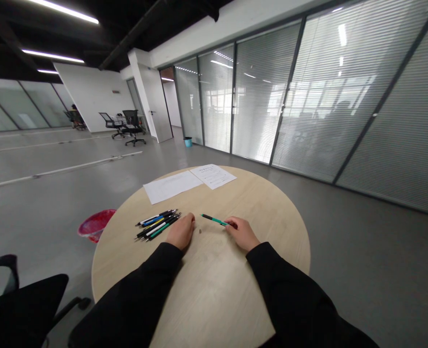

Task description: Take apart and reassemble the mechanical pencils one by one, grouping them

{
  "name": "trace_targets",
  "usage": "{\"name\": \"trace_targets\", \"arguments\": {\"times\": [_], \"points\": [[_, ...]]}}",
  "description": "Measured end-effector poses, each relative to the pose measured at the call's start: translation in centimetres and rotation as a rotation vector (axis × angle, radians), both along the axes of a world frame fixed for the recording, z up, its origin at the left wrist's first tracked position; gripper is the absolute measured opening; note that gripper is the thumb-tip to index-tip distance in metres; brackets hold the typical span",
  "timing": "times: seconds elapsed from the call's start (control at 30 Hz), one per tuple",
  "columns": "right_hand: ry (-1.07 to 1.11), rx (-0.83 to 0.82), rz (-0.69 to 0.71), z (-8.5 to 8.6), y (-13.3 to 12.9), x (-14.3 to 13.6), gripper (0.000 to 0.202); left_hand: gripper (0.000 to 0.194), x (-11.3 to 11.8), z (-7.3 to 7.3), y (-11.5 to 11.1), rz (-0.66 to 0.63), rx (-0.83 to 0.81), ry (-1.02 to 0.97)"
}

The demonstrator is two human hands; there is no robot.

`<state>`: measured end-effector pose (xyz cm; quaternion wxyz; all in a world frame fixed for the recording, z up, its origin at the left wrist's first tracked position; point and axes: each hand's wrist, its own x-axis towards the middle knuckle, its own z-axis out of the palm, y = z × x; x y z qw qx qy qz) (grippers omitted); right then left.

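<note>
My right hand pinches one end of a green pen with a black grip, perhaps a mechanical pencil. Its tip points left and slightly away from me, just over the round wooden table. My left hand rests on the tabletop with its fingers curled; whatever they may hold is hidden. Just left of that hand lies a bundle of several pens in black, white, blue, yellow and green, roughly parallel. A tiny dark bit sits on the wood between my hands.
Two paper sheets, one nearly blank and one printed, lie at the far side of the table. A red bin stands on the floor to the left. An office chair is near the lower left.
</note>
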<state>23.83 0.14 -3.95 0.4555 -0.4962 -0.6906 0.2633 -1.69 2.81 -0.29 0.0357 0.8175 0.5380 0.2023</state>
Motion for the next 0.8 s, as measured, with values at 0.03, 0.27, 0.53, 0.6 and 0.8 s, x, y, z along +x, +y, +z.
{"name": "trace_targets", "arguments": {"times": [0.03, 0.27, 0.53, 0.6, 0.8], "points": [[0.012, 0.006, 0.003, 0.10, -0.05, 0.01, 0.020, 0.014, -0.02, -0.02, -0.02, 0.006, -0.006, -0.057], [0.061, 0.033, -0.042, 0.40, -0.08, 0.15, 0.022, 0.008, 0.36, 0.05, -0.10, -0.039, -0.056, -0.424], [0.065, 0.040, -0.113, 0.04, 0.17, 0.29, 0.021, 0.019, 0.46, -0.32, 0.45, -0.045, -0.151, -0.717], [0.071, 0.039, -0.112, 0.06, 0.20, 0.30, 0.021, 0.018, 0.44, -0.30, 0.48, -0.041, -0.128, -0.697], [0.055, 0.052, -0.105, 0.04, 0.19, 0.36, 0.021, 0.017, 0.53, -0.44, 0.36, -0.031, -0.099, -0.622]]}}
